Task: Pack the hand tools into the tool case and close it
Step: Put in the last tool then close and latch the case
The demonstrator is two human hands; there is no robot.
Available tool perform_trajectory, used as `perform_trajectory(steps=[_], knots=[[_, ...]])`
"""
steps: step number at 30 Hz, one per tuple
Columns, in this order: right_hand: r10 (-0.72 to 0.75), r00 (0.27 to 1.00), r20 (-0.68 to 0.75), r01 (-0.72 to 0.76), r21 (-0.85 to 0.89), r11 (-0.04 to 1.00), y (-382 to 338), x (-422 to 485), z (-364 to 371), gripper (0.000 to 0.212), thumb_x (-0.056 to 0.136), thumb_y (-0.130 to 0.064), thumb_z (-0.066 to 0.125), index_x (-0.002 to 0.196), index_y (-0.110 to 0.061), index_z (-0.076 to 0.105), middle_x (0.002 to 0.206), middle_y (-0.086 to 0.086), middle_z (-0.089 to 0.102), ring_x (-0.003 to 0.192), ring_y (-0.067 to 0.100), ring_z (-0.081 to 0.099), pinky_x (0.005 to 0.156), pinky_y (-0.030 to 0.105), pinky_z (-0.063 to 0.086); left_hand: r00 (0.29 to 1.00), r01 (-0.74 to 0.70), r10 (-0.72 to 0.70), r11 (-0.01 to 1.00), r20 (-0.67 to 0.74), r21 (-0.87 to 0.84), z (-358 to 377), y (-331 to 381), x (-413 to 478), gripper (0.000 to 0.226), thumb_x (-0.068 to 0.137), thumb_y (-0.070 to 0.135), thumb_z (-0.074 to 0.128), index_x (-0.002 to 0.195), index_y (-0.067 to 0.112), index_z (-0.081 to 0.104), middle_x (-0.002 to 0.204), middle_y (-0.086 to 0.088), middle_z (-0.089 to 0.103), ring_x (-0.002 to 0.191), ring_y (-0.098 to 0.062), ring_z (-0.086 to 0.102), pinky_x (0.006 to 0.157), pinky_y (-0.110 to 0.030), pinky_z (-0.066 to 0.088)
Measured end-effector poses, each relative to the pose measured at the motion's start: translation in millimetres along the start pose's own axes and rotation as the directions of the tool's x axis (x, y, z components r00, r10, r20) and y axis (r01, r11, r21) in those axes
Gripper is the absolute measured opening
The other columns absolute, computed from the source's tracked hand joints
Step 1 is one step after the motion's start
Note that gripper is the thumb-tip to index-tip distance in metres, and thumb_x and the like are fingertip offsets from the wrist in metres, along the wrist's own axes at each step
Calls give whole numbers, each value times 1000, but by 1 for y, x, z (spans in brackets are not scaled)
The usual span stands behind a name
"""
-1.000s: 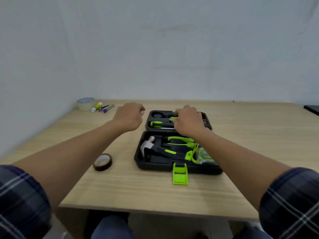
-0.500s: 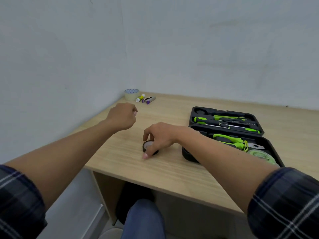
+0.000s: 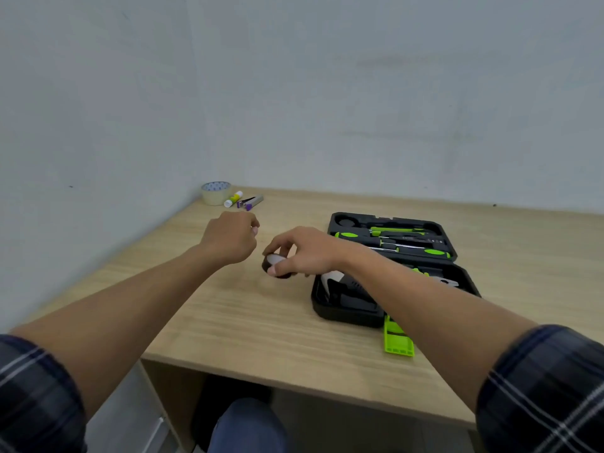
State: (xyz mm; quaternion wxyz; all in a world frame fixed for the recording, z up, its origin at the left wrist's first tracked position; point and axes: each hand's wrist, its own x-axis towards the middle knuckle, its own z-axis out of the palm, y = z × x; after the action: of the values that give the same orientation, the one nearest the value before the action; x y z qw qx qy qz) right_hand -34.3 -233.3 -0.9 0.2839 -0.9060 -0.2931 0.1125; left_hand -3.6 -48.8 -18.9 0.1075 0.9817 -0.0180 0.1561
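We see our right grip [image 3: 304,251] clamped on the black tape roll [image 3: 277,268], fingers curled over its top and the thumb against its near side. The roll sits low over the surface [image 3: 261,322], just left of the case [image 3: 330,308]; we cannot tell whether it touches the wood. Our left grip [image 3: 230,238] is drawn together into a loose fist near the roll, with nothing in it that we can see. The case lies open, screwdrivers [image 3: 392,238] in its far half and a hammer [image 3: 330,277] in the near half, partly behind our right forearm. Its green latch [image 3: 397,341] hangs out towards us. In the far corner lie clear tape [image 3: 215,192], a glue stick [image 3: 233,198] and a marker [image 3: 250,202].
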Motion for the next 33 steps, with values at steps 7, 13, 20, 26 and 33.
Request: perform_trajectory(steps=[7,13,20,26,33], knots=[[141,925,-354,-127,62,990,53,-8,-51,46,78,-35,74,120,-21,62,107,-3,66,92,14,61,82,28,46,996,-77,80,992,30,-101,28,47,20,27,97,28,46,114,19,65,112,-3,69,107,-26,59,87,-39,48],[302,829,-470,-323,36,946,96,-7,-74,44,69,-41,80,107,-25,63,99,-3,68,95,20,63,84,34,50,994,-76,92,970,60,-230,53,81,34,31,99,31,44,116,16,65,116,-5,68,109,-28,59,90,-38,48],[358,774,-523,-451,-58,891,124,16,-77,59,73,-46,79,121,-17,61,118,1,65,108,24,60,82,30,44,992,-60,92,945,84,-322,73,100,50,36,99,40,41,112,17,66,110,-4,69,104,-27,60,85,-37,49],[384,765,-517,-502,-105,858,131,42,-73,43,77,-46,75,102,-11,72,103,7,71,101,27,63,80,32,48,994,-62,90,940,68,-336,85,106,61,41,97,44,42,109,15,68,104,-5,70,100,-29,61,83,-38,50],[353,752,-557,-494,-121,861,136,52,-71,43,80,-42,75,113,-16,70,115,3,69,110,25,61,86,31,47,989,-90,122,944,84,-316,98,106,60,43,98,43,38,94,18,73,83,-9,70,86,-33,62,78,-41,51]])
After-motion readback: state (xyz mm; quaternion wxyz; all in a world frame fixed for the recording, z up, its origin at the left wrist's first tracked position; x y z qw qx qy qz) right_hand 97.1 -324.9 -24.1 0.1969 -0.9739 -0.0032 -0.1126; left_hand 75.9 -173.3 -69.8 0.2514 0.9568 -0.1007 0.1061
